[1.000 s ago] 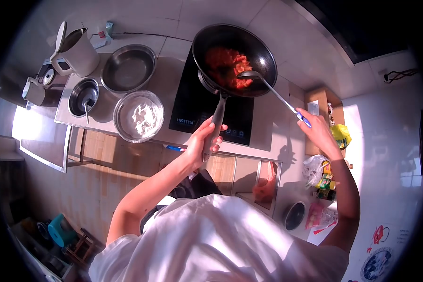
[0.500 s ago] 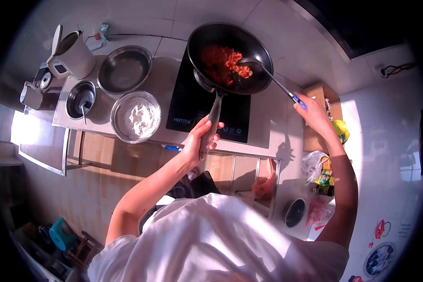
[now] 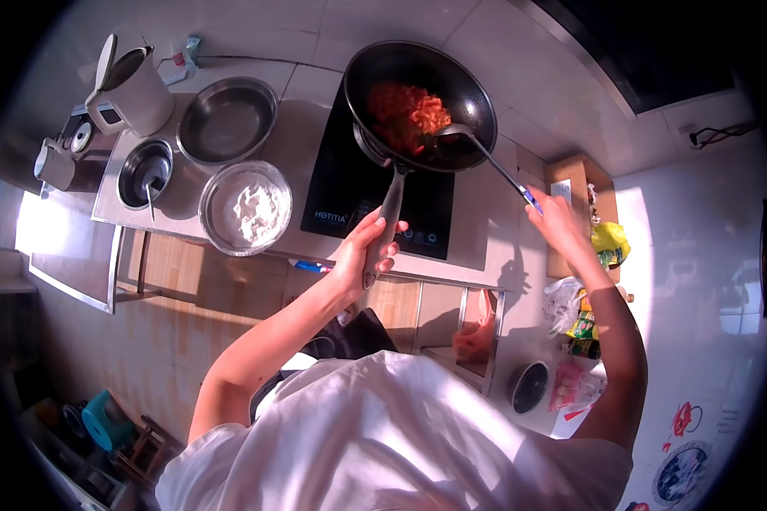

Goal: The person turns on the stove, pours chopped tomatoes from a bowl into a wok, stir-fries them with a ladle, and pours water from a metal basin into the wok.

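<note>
My left hand [image 3: 366, 255] is wrapped round the grey handle of a black wok [image 3: 470, 111], which is tilted over an induction cooktop [image 3: 332, 187]. Chopped red food [image 3: 405, 111], tomato-like and wet, lies in the wok. In my right hand [image 3: 558, 220] is the blue-tipped handle of a metal ladle [image 3: 504, 173]. The ladle's bowl rests inside the wok at the right edge of the food, partly in it.
Left of the cooktop stand a bowl of white powder [image 3: 260, 213], a wide metal bowl [image 3: 227, 123], a smaller bowl with a spoon [image 3: 145, 175] and a white kettle [image 3: 136, 94]. A cardboard box [image 3: 578, 170] and packets [image 3: 584, 324] lie on the right.
My right hand and the ladle have shifted slightly down and left at the handle, while the ladle's bowl has moved a little right and down in the wok. My left hand keeps its hold.
</note>
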A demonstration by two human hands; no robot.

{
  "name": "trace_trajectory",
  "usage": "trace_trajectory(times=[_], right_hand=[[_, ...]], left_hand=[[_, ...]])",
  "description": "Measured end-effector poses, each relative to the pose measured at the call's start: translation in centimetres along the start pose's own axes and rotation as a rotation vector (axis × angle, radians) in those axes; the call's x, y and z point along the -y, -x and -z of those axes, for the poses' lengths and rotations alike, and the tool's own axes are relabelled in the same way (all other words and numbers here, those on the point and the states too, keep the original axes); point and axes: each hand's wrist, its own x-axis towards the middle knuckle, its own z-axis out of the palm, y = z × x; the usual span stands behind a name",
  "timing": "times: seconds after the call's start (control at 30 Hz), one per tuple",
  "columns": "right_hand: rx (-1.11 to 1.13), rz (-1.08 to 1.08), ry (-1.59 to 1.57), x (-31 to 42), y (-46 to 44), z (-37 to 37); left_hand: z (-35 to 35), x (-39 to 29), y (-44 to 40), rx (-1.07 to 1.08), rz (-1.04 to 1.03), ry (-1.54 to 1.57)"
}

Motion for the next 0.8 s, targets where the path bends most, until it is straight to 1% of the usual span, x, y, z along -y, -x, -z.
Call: trace_trajectory(times=[0.07, 0.17, 0.27, 0.37, 0.47, 0.57, 0.67, 0.8], right_hand=[[-0.044, 0.063, -0.158, -1.1, -0.4, -0.1], [-0.021, -0.045, -0.252, -0.5, -0.1, 1.0], [0.228, -0.264, -0.550, 2.0, 1.0, 3.5], [0.211, -0.200, -0.456, 2.7, 1.5, 3.0], [0.206, -0.193, -0.460, 2.0, 1.4, 2.1], [0.282, -0.284, -0.533, 2.3, 1.5, 2.2], [0.212, -0.272, -0.563, 2.5, 1.6, 2.3], [0.236, -0.204, -0.586, 3.9, 1.6, 3.0]], left_hand=[[0.1, 0.0, 0.0, -0.002, -0.001, -0.004], [0.2, 0.0, -0.1, 0.021, 0.001, 0.010], [0.0, 0.0, 0.0, 0.000, 0.006, -0.005], [-0.1, 0.0, 0.0, -0.025, 0.008, -0.001], [-0.1, 0.0, 0.0, -0.031, 0.010, -0.017], [-0.1, 0.0, 0.0, -0.033, 0.007, -0.030], [-0.2, 0.0, 0.0, -0.041, 0.012, -0.040], [-0.3, 0.0, 0.0, -0.036, 0.014, -0.045]])
